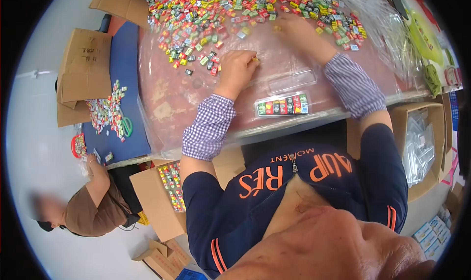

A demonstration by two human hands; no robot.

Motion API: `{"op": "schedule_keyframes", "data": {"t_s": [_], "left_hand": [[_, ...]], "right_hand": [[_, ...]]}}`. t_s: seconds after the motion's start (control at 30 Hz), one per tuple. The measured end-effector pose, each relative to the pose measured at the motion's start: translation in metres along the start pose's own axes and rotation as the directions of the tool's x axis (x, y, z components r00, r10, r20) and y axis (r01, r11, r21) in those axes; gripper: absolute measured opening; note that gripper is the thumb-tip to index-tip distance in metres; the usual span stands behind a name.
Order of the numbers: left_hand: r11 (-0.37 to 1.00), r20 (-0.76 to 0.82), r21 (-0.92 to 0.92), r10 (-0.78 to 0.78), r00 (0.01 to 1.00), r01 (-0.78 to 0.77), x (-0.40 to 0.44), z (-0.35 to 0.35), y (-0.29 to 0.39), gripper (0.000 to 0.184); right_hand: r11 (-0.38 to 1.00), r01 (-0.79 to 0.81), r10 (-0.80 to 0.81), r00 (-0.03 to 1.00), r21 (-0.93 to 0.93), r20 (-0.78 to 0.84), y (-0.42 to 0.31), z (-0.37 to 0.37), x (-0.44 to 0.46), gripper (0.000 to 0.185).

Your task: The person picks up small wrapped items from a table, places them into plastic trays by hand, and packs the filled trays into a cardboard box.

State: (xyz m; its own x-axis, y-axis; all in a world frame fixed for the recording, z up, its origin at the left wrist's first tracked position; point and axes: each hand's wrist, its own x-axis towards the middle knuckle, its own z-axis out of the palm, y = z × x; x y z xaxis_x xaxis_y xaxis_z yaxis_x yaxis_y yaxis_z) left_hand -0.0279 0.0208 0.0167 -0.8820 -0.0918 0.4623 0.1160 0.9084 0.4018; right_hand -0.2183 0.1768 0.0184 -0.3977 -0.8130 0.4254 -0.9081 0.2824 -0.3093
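My left hand [237, 70] is closed in a pinch over the table, with a small yellow printed block [255, 59] at its fingertips. To its right, my right hand [297, 34] reaches toward the pile and is smeared by motion; a yellow spot shows by its fingertips, but I cannot tell whether it is held. Beyond both hands spreads a heap of small coloured printed blocks [196, 15] in red, green, yellow and black. Nearer me lies a clear plastic case [258, 111] with a row of these blocks in it. Behind that is a clear plastic cover [293, 81].
Crumpled clear plastic [378, 29] covers the table's right side. Below the table's right end, a cardboard box [422, 191] holds clear plastic pieces. An open carton [157, 201] holds packed blocks at lower left. Another person [98, 206] works at a blue table [128, 59] with more blocks and green scissors [127, 127].
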Motion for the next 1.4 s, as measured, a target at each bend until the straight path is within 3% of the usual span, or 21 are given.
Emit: {"op": "schedule_keyframes", "data": {"t_s": [0.03,0.2,0.33,0.47,0.6,0.67,0.7,0.87,0.93,1.0,1.07,1.1,1.2,1.27,1.37,1.4], "left_hand": [[1.0,0.003,0.003,-0.006,1.0,0.006,-0.001,-0.001,0.001,0.018],[0.999,-0.005,0.019,-0.028,1.0,0.028,-0.019,-0.005,0.005,0.021],[1.0,-0.005,0.003,-0.025,1.0,0.025,-0.024,-0.002,0.001,0.02],[0.989,0.03,0.105,-0.107,0.994,0.104,-0.017,-0.003,-0.002,0.02],[0.988,0.022,0.084,-0.129,0.991,0.127,-0.014,-0.004,0.0,0.016],[0.988,0.02,0.082,-0.132,0.991,0.13,-0.013,-0.004,0.0,0.016],[0.988,0.017,0.081,-0.136,0.991,0.135,-0.014,-0.005,0.0,0.016],[0.984,0.018,0.031,-0.176,0.984,0.176,-0.028,-0.014,-0.002,0.016],[0.977,0.035,-0.145,-0.153,0.988,0.157,-0.034,-0.018,0.009,0.017],[0.959,0.036,-0.238,-0.148,0.988,0.153,-0.034,-0.022,0.021,0.018],[0.963,0.079,-0.27,-0.003,0.997,0.024,-0.029,-0.018,0.041,0.018],[0.956,0.099,-0.29,0.075,0.992,-0.043,-0.028,-0.013,0.049,0.018],[0.962,0.138,-0.234,0.177,0.975,-0.142,-0.021,0.005,0.06,0.02],[0.959,0.167,-0.201,0.233,0.958,-0.198,-0.014,0.011,0.058,0.021],[0.96,0.156,0.056,0.262,0.952,-0.273,-0.004,0.015,0.04,0.022],[0.957,0.16,0.059,0.27,0.949,-0.282,-0.003,0.014,0.038,0.022]], "right_hand": [[1.0,0.001,-0.001,0.999,0.012,0.052,0.0,0.006,0.003,0.017],[0.99,0.136,-0.136,0.991,0.044,0.012,0.014,0.005,-0.018,0.016],[0.998,0.051,-0.055,0.995,0.047,0.086,0.018,-0.013,-0.037,0.016],[0.998,0.041,-0.028,0.978,-0.056,0.208,0.016,-0.029,-0.032,0.017],[0.991,0.13,-0.129,0.991,-0.02,0.034,0.009,-0.007,0.016,0.018],[0.935,0.334,-0.351,0.919,-0.12,-0.178,0.003,0.007,0.043,0.017],[0.937,0.331,-0.347,0.92,-0.117,-0.183,0.004,0.012,0.044,0.017],[0.969,0.237,-0.232,0.971,-0.075,0.062,0.003,0.012,0.037,0.018],[0.98,0.189,-0.174,0.967,-0.066,0.184,0.002,-0.013,0.011,0.019],[0.992,0.068,-0.102,0.93,0.108,0.353,0.0,-0.034,-0.022,0.019],[0.902,-0.204,0.007,0.889,0.381,0.459,-0.025,-0.068,-0.055,0.018],[0.903,-0.209,0.012,0.885,0.375,0.466,-0.033,-0.073,-0.068,0.018],[0.923,-0.098,-0.072,0.906,0.371,0.417,-0.041,-0.068,-0.094,0.017],[0.968,0.007,-0.08,0.956,0.252,0.281,-0.047,-0.052,-0.098,0.017],[0.991,0.104,-0.115,0.986,0.089,0.121,-0.04,-0.037,-0.096,0.017],[0.989,0.149,-0.149,0.988,-0.009,0.046,-0.035,-0.033,-0.092,0.018]]}}
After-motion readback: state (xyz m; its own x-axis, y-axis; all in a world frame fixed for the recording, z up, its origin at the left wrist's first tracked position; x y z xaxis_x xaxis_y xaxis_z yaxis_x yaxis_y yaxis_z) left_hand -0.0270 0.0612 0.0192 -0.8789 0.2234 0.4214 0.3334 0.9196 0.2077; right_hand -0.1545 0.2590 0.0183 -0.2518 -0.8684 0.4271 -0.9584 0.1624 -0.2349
